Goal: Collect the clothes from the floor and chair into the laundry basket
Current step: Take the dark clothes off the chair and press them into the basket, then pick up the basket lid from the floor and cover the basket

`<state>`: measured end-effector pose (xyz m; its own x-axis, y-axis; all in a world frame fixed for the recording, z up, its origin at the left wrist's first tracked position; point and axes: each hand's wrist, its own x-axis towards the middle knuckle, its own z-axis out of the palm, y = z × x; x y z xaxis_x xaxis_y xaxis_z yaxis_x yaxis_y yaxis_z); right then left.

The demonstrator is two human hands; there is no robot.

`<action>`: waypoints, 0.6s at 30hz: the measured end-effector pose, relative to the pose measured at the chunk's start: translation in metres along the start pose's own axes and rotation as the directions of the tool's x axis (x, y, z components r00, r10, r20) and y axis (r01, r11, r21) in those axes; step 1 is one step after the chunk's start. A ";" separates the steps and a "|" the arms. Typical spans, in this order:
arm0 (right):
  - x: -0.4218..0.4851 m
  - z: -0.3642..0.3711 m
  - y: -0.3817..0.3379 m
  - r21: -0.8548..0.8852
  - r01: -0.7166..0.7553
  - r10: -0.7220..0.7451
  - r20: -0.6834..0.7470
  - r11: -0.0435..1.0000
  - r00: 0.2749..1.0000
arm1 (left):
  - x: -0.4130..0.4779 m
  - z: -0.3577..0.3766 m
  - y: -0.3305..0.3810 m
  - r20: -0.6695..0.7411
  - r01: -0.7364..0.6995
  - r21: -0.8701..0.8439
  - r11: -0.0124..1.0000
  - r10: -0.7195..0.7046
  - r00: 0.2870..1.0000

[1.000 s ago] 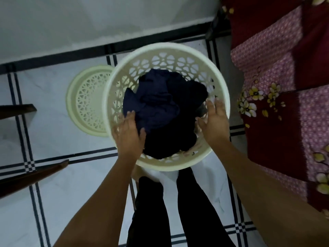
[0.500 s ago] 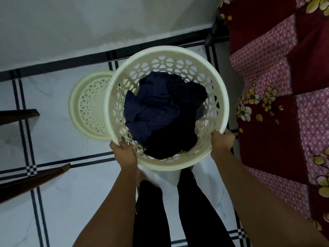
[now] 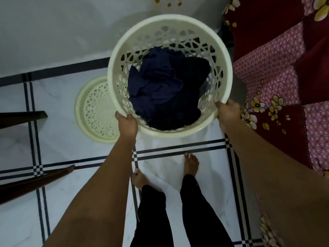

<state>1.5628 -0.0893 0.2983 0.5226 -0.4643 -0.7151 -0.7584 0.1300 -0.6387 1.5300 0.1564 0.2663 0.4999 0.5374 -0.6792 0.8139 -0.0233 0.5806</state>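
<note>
A round cream laundry basket (image 3: 167, 22) with lattice walls is held off the floor in front of me, tilted toward me. Dark navy clothes (image 3: 160, 84) fill its bottom in a crumpled heap. My left hand (image 3: 126, 124) grips the near left part of the rim, fingers curled over it. My right hand (image 3: 227, 111) grips the near right part of the rim. A white cloth (image 3: 170, 168) lies on the floor under the basket, with my bare feet on it.
The basket's cream lattice lid (image 3: 94, 111) lies flat on the tiled floor to the left. A bed with a red and pink flowered cover (image 3: 277, 72) fills the right side. Dark wooden furniture edges (image 3: 32, 182) jut in from the left. The white wall (image 3: 62, 32) stands behind.
My hands left the clothes and took hold of the rim. The basket has since risen from the floor and moved up and away, uncovering my feet and the white cloth.
</note>
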 end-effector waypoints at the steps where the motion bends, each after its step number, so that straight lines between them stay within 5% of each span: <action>1: -0.003 0.001 0.004 0.023 -0.013 0.013 0.012 1.000 1.000 | -0.003 -0.003 0.000 0.020 0.003 0.002 1.000 -0.003 1.000; 7: -0.050 -0.001 0.054 0.217 -0.213 0.195 0.104 0.953 0.975 | -0.033 -0.017 -0.037 0.129 0.001 -0.007 1.000 0.000 0.992; 13: -0.100 0.023 0.094 0.036 -0.284 0.273 0.180 0.958 0.945 | -0.047 -0.042 -0.069 0.173 0.087 0.030 0.996 -0.091 0.981; 18: -0.129 0.070 0.133 -0.195 -0.271 0.311 0.213 0.943 0.926 | -0.035 -0.080 -0.088 0.263 -0.011 0.188 0.982 -0.039 0.964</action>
<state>1.4213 0.0489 0.2857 0.3314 -0.2028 -0.9214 -0.9325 0.0781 -0.3526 1.4173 0.2071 0.2751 0.5278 0.2975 -0.7956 0.8494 -0.1872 0.4935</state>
